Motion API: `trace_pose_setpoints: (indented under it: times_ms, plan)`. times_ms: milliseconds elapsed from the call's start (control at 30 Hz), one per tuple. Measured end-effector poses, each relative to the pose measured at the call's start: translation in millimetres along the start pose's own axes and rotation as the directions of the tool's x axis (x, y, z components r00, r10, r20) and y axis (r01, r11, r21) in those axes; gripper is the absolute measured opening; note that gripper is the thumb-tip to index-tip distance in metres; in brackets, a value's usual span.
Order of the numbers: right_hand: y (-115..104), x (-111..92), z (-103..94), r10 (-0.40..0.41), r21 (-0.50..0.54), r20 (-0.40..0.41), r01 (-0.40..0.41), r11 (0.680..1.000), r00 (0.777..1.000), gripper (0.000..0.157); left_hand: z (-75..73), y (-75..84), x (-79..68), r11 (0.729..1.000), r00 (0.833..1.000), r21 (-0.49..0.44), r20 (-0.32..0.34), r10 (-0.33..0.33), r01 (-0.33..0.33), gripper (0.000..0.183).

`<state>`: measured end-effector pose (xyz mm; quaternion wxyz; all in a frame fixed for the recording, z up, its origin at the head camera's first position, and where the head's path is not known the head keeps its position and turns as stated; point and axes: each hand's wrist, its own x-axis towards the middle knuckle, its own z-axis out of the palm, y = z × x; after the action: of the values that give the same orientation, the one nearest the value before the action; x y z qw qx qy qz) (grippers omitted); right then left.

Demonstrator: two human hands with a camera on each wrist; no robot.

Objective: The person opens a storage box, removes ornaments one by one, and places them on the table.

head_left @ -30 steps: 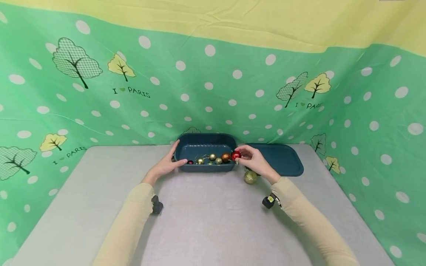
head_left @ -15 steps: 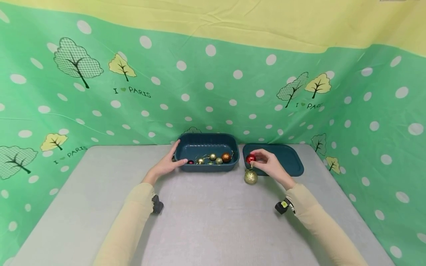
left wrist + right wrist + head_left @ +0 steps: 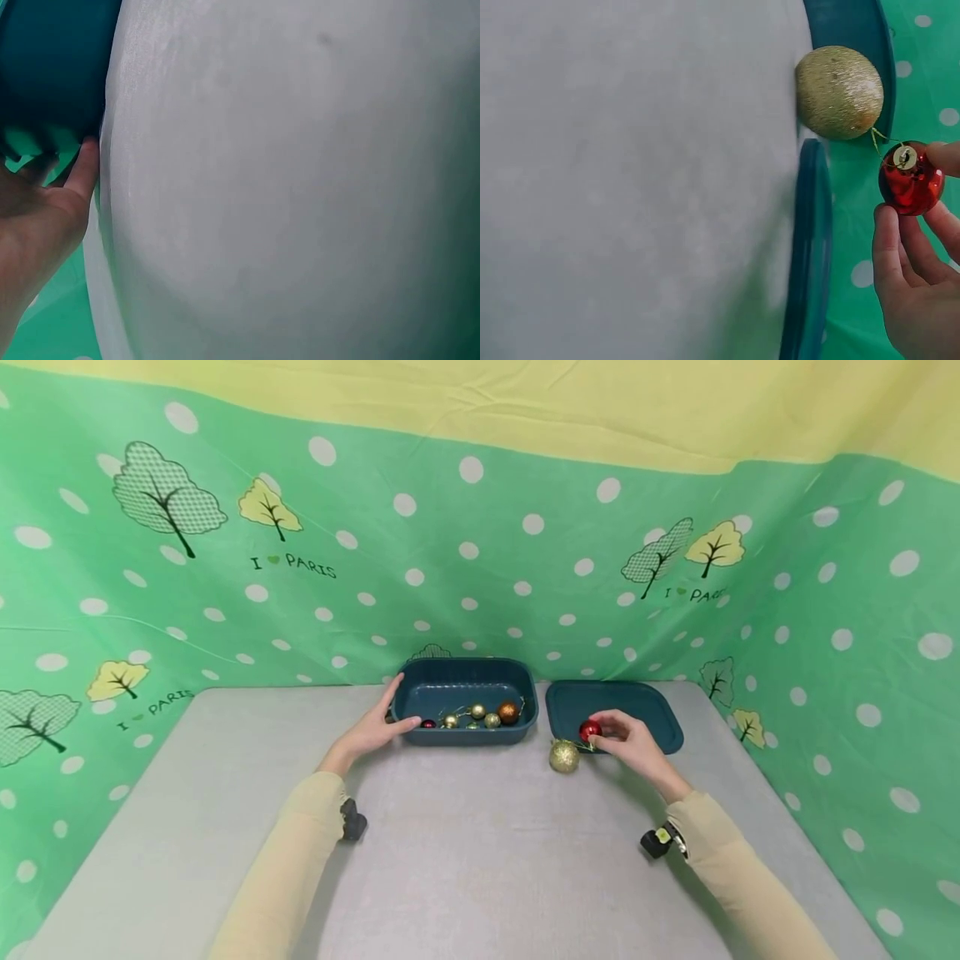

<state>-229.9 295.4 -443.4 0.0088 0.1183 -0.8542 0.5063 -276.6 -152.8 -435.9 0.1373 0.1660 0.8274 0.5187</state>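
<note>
Head view: the right hand [image 3: 626, 745], now clear of the tub [image 3: 465, 737], pinches a red bauble [image 3: 590, 730] over the lid [image 3: 637, 710] beside a gold bauble [image 3: 564, 757], bare table [image 3: 480, 860] in front; left hand [image 3: 372, 731] fingers lie straight against the tub's end.

Tub [image 3: 465, 681] left of lid [image 3: 637, 706], baubles [image 3: 480, 717] in tub, glitter ball [image 3: 564, 757] before lid

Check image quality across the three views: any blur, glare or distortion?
Head view: sharp, evenly lit, wide-angle bend in the backdrop. Left wrist view: soft and dim, mostly table, left hand at the edge. Right wrist view: crisp, with highlights on the red bauble and the gold bauble.
</note>
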Motion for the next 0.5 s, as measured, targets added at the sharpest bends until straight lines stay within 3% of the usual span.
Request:
trace_pose_setpoints:
  times_ms: [200,500]
  plan:
    - [17,-3,3.1,-0.004,0.034,0.032,0.002,0.999,0.999,0.034,-0.9,1.1,-0.3,1.000,1.000,-0.007,0.004,0.003,-0.003,0.091]
    - [24,-10,8.4,0.018,-0.037,0.055,-0.016,0.999,0.998,0.032,-0.4,-0.1,-0.2,1.000,1.000,-0.008,0.004,-0.004,0.004,0.091]
